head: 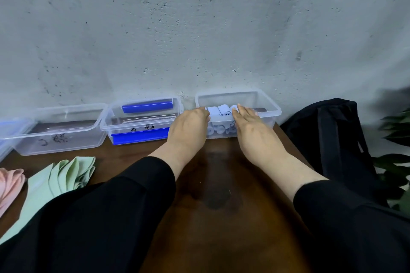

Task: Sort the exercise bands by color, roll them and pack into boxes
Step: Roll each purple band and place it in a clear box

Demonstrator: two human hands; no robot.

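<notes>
Rolled bands: pale blue rolls (pixel 221 111) sit inside the right clear box (pixel 269 106), upright rows, ends showing through the front wall.
Left hand: your left hand (pixel 190 124) reaches over the box's front left rim; its fingers curl down at the rolls, but whether they pinch one or only press, you cannot tell from this view.
Right hand: your right hand (pixel 250 124) lies flat with straight fingers against the right side of the rolls, pressing rather than gripping.
Unsorted stock: green bands (pixel 64 175) and pink bands (pixel 10 184) lie loose on the wooden table (pixel 221 173), well apart from the boxes.
Other boxes: middle box with blue clips (pixel 142 117) and left clear box (pixel 62 131) appear to hold no rolls.
Handling judgement: bands look thin, soft, light and springy; a roll likely unwinds if released loosely.
Hold point: take each roll across its sides, covering the free tail, and wedge it against its neighbours.
</notes>
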